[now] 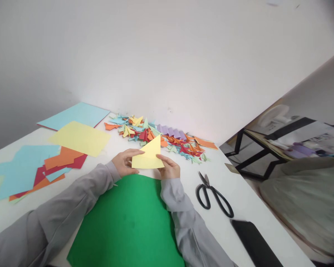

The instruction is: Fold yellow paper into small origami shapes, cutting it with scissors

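- Paper in pale yellow (147, 157), folded to a peak at its far right, is held up in the head view over the far edge of a green sheet (128, 222), near the middle of the table (189, 193).
- The left hand (124, 162) pinches the left side of this yellow paper, its fingers on the slanting edge and its thumb by the near left corner.
- The right hand (170, 168) grips the right side, with a fingertip lying on the paper's face. The two hands are apart, the paper spanning the gap between them.
- Both arms wear grey sleeves (69, 211); they reach in from the near side, over the green sheet's left and right margins.
- Beyond the hands, along the wall (167, 59), lies a heap of small folded paper shapes (144, 134) in yellow, red, orange, blue and green, with a purple pleated strip (171, 131) at its far side and an orange sheet (207, 143) at its right end.
- On the far left lies a large light blue sheet (75, 114), partly covered by a yellow sheet (79, 139). Nearer, overlapping cut pieces (59, 158) show light blue, orange and red.
- Right of the right hand, scissors (209, 186) with black handles lie with their blades pointing far; a black flat object (254, 243) lies nearer, just beside the handles.
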